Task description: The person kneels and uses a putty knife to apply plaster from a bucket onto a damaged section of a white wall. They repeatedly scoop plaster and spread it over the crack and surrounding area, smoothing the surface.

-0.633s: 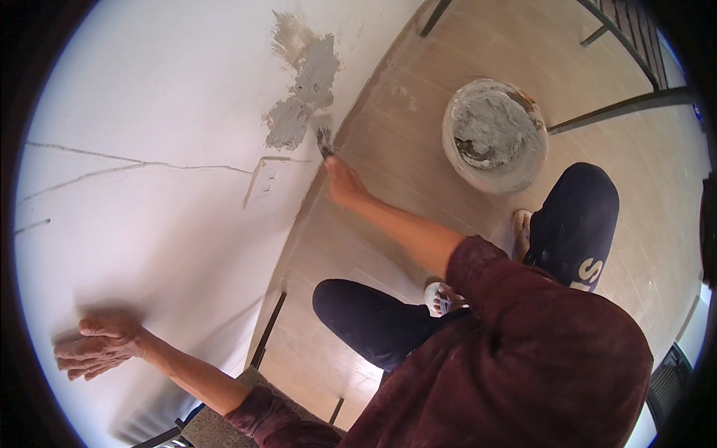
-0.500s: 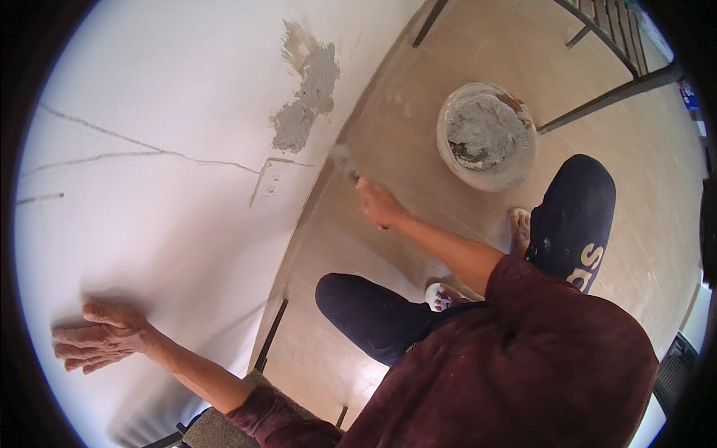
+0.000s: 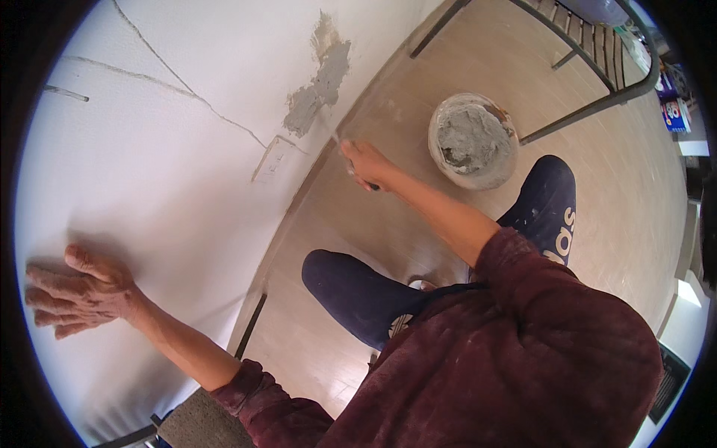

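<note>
My right hand (image 3: 367,166) is wrapped round the handle of a putty knife (image 3: 334,136), whose thin blade points at the wall and looks blurred. The blade is just below a rough grey plaster patch (image 3: 317,93) on the white wall (image 3: 172,194); whether it touches the wall I cannot tell. Farther left and nearer to me, my left hand (image 3: 86,291) lies on the wall with fingers spread and holds nothing. On the floor to the right stands a round bucket (image 3: 489,180) with wet grey plaster (image 3: 474,140) in it.
A small rectangular plate (image 3: 275,159) sits on the wall below the patch, and dark cracks (image 3: 196,95) run across the wall. A metal-framed slatted chair (image 3: 575,110) stands beyond the bucket. By my left forearm is a brown padded seat (image 3: 200,422). My knees flank the tiled floor (image 3: 388,224).
My right hand has moved up toward the wall, bringing the putty knife nearer the grey patch. The whole view has shifted; my left hand still rests spread on the wall.
</note>
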### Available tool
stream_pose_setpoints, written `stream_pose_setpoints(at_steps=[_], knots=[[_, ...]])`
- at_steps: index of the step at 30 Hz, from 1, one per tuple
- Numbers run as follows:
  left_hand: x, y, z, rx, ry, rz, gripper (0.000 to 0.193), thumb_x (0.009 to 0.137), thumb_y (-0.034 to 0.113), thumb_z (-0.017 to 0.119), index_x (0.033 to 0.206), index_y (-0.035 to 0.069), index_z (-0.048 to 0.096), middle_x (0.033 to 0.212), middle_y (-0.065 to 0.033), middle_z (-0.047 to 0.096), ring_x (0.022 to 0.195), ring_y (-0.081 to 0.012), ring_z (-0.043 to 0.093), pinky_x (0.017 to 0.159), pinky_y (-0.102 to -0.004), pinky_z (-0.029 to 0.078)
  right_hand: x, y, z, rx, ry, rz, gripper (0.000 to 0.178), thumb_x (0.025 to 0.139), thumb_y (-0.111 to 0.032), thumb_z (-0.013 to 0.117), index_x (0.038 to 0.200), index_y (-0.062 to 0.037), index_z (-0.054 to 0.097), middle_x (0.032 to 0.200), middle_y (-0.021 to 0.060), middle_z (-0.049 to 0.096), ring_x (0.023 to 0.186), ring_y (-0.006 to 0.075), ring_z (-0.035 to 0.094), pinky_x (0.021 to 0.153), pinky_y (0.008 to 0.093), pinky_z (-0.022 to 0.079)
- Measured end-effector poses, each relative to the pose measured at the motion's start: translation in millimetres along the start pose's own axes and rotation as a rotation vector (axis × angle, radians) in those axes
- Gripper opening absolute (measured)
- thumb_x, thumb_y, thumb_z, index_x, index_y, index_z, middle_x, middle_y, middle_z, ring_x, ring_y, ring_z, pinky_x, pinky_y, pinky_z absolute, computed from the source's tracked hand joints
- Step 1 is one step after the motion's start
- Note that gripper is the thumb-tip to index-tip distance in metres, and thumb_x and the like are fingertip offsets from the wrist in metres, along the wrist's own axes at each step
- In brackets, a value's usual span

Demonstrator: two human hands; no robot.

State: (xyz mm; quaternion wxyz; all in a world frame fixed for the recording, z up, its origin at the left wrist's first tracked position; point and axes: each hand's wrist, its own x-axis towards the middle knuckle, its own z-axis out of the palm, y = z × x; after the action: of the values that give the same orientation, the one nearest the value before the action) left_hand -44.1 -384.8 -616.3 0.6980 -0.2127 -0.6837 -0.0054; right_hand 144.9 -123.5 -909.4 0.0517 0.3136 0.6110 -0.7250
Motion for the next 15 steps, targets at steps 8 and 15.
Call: stream_pose_setpoints(at_steps=[8, 15], knots=[[-1.4, -6.6, -1.9, -0.097, -0.073, 0.000, 0.075, 0.085, 0.068, 0.030, 0.132, 0.012, 0.048, 0.149, -0.0124, 0.024, 0.142, -0.0233, -0.003, 0.109, -0.0545, -0.006, 8.9, -22.2, 10.6, 0.176, 0.273, -0.238, 0.046, 0.098, -0.041, 0.032, 0.103, 0.0029, 0.045, 0.066, 0.0072, 0.048, 0.043, 0.0151, 0.047, 0.039, 0.0305, 0.039], [6.7, -0.5, -10.9, -0.076, -0.185, -0.039, 0.077, 0.084, 0.067, 0.036, 0.134, 0.009, 0.044, 0.152, -0.0109, 0.013, 0.142, -0.0225, -0.006, 0.109, -0.0536, -0.005, 25.2, 19.3, 47.9, -0.063, 0.426, -0.493, 0.037, 0.096, -0.031, 0.039, 0.109, 0.0041, 0.038, 0.082, 0.0238, 0.055, 0.071, 0.0392, 0.055, 0.064, 0.0481, 0.042]])
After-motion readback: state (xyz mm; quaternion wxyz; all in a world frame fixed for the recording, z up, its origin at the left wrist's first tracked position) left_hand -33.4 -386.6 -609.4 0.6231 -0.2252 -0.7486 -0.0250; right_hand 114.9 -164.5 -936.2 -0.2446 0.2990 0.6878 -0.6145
